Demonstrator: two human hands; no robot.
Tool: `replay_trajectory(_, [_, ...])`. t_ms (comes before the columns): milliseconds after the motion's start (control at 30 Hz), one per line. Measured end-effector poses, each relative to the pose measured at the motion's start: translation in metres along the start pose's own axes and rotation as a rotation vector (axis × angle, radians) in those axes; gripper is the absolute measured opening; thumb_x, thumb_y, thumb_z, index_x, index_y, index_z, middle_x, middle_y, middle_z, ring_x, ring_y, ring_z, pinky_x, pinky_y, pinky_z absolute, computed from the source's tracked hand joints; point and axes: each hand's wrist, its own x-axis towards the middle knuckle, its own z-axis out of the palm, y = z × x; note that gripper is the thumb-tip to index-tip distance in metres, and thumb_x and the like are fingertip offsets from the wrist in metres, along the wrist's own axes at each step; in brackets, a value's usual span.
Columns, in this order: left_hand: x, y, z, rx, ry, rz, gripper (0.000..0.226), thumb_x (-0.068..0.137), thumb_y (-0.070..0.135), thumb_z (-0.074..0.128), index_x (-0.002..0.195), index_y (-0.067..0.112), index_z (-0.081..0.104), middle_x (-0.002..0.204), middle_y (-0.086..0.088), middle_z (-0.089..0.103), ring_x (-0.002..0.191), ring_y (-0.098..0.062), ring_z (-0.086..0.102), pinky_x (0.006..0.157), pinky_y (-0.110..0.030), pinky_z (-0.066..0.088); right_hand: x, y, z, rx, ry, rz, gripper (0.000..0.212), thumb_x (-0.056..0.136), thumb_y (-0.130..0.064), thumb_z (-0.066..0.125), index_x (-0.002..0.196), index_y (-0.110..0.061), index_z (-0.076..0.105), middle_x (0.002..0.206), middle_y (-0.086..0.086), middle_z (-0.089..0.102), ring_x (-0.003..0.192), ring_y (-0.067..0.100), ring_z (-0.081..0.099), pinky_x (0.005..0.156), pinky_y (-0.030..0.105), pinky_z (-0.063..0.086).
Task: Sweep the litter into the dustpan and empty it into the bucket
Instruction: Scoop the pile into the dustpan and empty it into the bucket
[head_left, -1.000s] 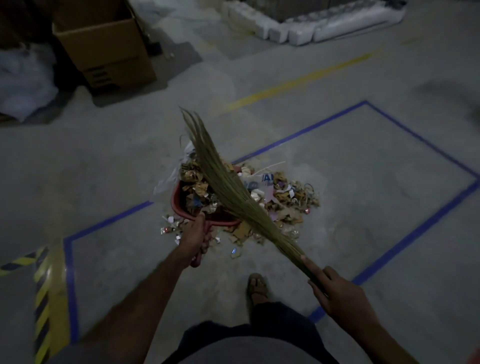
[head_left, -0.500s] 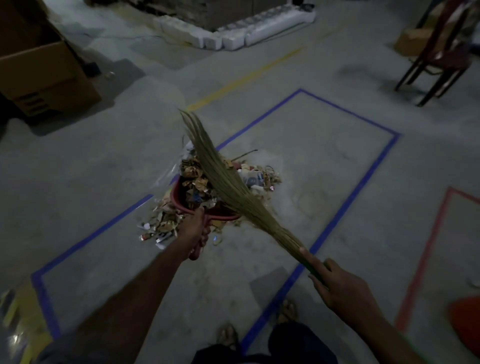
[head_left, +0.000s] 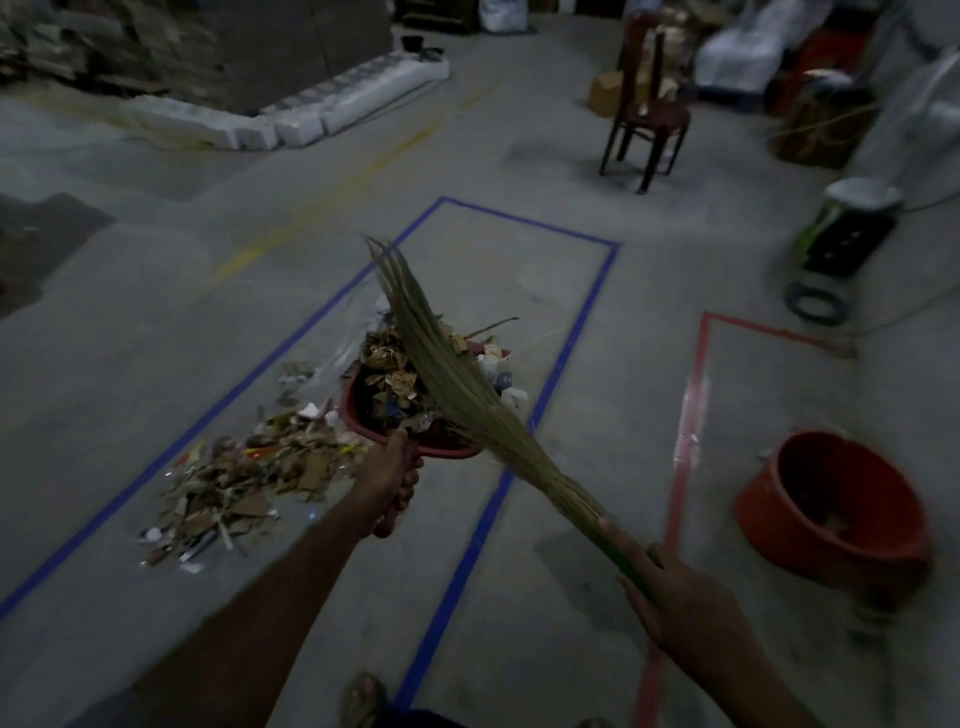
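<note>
Above the blue-taped floor (head_left: 488, 530), left hand (head_left: 387, 480) grips loaded dustpan (head_left: 363, 410), right hand (head_left: 680, 597) clasps broom (head_left: 467, 395); no legible writing.

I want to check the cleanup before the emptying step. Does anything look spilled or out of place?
Yes. A pile of litter lies on the floor inside the blue tape outline, left of the loaded dustpan. The dustpan is heaped, with the broom laid across it. The orange bucket stands tilted, not upright.
</note>
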Motion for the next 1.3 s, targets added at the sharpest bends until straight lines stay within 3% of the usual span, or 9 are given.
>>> replay_trajectory(100, [-0.011, 0.007, 0.079, 0.065, -0.079, 0.02, 0.054, 0.105, 0.049, 0.034, 0.083, 0.004, 0.055, 0.052, -0.002, 0.04, 0.04, -0.014, 0.03, 0.042, -0.021, 0.023, -0.04, 0.055, -0.014, 0.022, 0.062, 0.064, 0.081, 0.077, -0.023, 0.081, 0.15, -0.03, 0.045, 0.077, -0.004, 0.057, 0.049, 0.007, 0.045, 0.046, 0.006, 0.011])
replay_trajectory(167, [-0.019, 0.012, 0.131, 0.104, -0.125, 0.031, 0.053, 0.105, 0.048, 0.034, 0.083, 0.004, 0.055, 0.052, -0.001, 0.039, 0.042, -0.015, 0.029, 0.043, -0.023, 0.022, -0.069, 0.088, -0.023, 0.039, 0.09, 0.11, 0.08, 0.083, -0.024, 0.071, 0.154, -0.034, 0.036, 0.078, -0.004, 0.059, 0.052, 0.005, 0.045, 0.048, 0.006, 0.02])
replay_trajectory(267, [-0.033, 0.018, 0.202, 0.132, -0.205, 0.047, 0.052, 0.106, 0.047, 0.034, 0.084, 0.004, 0.055, 0.053, -0.002, 0.038, 0.04, -0.014, 0.028, 0.042, -0.022, 0.022, -0.109, 0.129, -0.033, 0.038, 0.098, 0.223, 0.074, 0.09, -0.031, 0.063, 0.155, -0.04, 0.029, 0.082, -0.001, 0.061, 0.053, 0.012, 0.052, 0.044, 0.026, 0.041])
replay_trajectory(500, [-0.046, 0.023, 0.347, 0.24, -0.393, 0.05, 0.055, 0.103, 0.053, 0.036, 0.083, 0.004, 0.054, 0.051, -0.001, 0.037, 0.041, -0.014, 0.027, 0.041, -0.021, 0.022, -0.185, 0.2, -0.032, 0.022, 0.1, 0.476, 0.077, 0.091, -0.045, 0.057, 0.155, -0.049, 0.014, 0.091, 0.001, 0.059, 0.062, 0.022, 0.054, 0.05, 0.038, 0.049])
replay_trajectory(700, [-0.058, 0.029, 0.477, 0.332, -0.573, 0.069, 0.056, 0.105, 0.05, 0.035, 0.083, 0.003, 0.055, 0.051, -0.003, 0.038, 0.039, -0.014, 0.028, 0.042, -0.021, 0.023, -0.225, 0.258, -0.037, 0.171, 0.23, 0.663, 0.087, 0.088, -0.032, 0.068, 0.155, -0.052, 0.014, 0.08, -0.001, 0.056, 0.053, 0.019, 0.056, 0.042, 0.032, 0.048])
replay_trajectory(800, [-0.056, 0.027, 0.538, 0.332, -0.617, 0.072, 0.056, 0.105, 0.049, 0.034, 0.081, 0.003, 0.055, 0.052, -0.004, 0.038, 0.039, -0.015, 0.028, 0.043, -0.021, 0.023, -0.234, 0.295, -0.045, 0.139, 0.244, 0.718, 0.084, 0.095, -0.041, 0.054, 0.148, -0.062, -0.008, 0.091, -0.004, 0.057, 0.065, 0.018, 0.061, 0.055, 0.029, 0.051])
replay_trajectory(900, [-0.042, 0.028, 0.595, 0.357, -0.628, 0.083, 0.058, 0.106, 0.048, 0.033, 0.081, 0.002, 0.056, 0.054, -0.006, 0.041, 0.037, -0.015, 0.032, 0.041, -0.02, 0.025, -0.225, 0.335, -0.059, 0.152, 0.204, 0.715, 0.072, 0.095, -0.043, 0.052, 0.156, -0.048, 0.014, 0.086, -0.003, 0.057, 0.056, 0.016, 0.056, 0.046, 0.026, 0.049])
replay_trajectory(1033, [-0.013, 0.037, 0.66, 0.375, -0.648, 0.076, 0.057, 0.107, 0.048, 0.032, 0.079, 0.002, 0.054, 0.054, -0.006, 0.04, 0.036, -0.014, 0.031, 0.039, -0.019, 0.025, -0.2, 0.395, -0.065, 0.189, 0.153, 0.81, 0.094, 0.074, -0.021, 0.084, 0.153, -0.036, 0.035, 0.096, -0.003, 0.061, 0.045, 0.01, 0.052, 0.034, 0.02, 0.044])
replay_trajectory(1300, [0.037, 0.05, 0.757, 0.39, -0.624, -0.016, 0.054, 0.107, 0.046, 0.034, 0.085, 0.001, 0.056, 0.05, -0.004, 0.04, 0.038, -0.015, 0.031, 0.041, -0.02, 0.023, -0.159, 0.488, -0.084, 0.216, 0.085, 0.855, 0.085, 0.091, -0.034, 0.063, 0.153, -0.055, 0.009, 0.1, -0.007, 0.056, 0.055, 0.013, 0.056, 0.043, 0.031, 0.049])
